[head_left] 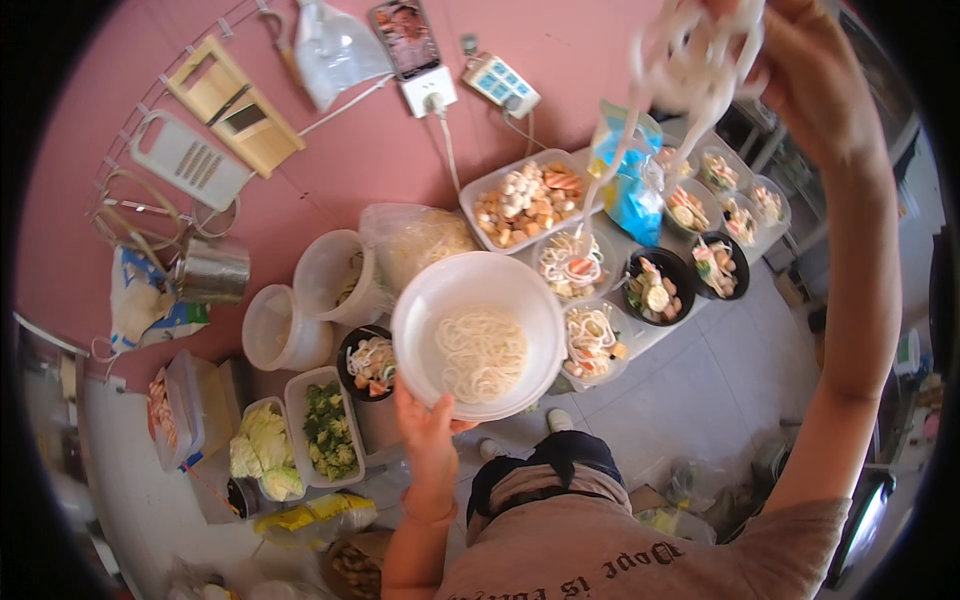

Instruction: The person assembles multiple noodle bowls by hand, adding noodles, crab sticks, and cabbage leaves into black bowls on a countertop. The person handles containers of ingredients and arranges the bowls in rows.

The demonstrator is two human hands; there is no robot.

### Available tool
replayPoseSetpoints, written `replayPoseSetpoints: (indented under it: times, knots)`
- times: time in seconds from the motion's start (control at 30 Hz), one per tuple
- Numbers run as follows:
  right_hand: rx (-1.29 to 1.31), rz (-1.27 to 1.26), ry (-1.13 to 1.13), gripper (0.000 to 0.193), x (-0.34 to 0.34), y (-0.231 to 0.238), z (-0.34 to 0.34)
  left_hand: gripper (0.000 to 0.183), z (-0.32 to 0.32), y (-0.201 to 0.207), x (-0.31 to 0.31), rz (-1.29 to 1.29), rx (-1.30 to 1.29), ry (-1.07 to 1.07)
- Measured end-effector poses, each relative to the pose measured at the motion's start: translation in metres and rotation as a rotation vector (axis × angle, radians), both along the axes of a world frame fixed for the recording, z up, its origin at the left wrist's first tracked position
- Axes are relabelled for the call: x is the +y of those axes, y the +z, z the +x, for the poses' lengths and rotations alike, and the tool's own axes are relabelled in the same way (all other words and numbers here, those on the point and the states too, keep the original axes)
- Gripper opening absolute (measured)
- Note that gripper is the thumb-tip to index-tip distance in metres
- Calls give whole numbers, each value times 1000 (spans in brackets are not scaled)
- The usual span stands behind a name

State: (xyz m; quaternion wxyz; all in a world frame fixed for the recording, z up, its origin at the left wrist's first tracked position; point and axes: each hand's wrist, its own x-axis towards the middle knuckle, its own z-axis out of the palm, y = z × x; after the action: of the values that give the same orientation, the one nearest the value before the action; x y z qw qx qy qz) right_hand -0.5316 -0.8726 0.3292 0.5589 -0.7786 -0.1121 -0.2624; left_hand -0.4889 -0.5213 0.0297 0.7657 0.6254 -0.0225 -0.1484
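One hand [800,75] raised high, noodles [690,70] dangling.

White bowl [478,340], pale, perhaps cream noodles [483,355]

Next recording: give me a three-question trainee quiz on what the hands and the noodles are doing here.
1. True or false: the white bowl in the left hand already has noodles in it.
2. What does the right hand hold? A) a knife B) a bunch of noodles C) a lid
3. Fill in: the tub of chopped greens lies to the person's ____ of the white bowl.

Key
1. True: a layer of pale noodles covers its bottom.
2. B: strands hang from the raised hand, well above the bowl.
3. Left, just below the bowl in the picture.
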Motion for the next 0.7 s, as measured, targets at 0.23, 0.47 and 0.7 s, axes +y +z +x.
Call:
replayPoseSetpoints:
  times: [0.23,0.47,0.7]
  knots:
    - [183,-291,-302,22,-78,-50,-50,63,-11,-6,22,103,1,113]
    - [762,-278,-421,18,-110,-236,-67,69,-30,-9,61,187,49,240]
    - [682,-462,-278,29,-150,-404,-63,70,-44,5,59,180,100,293]
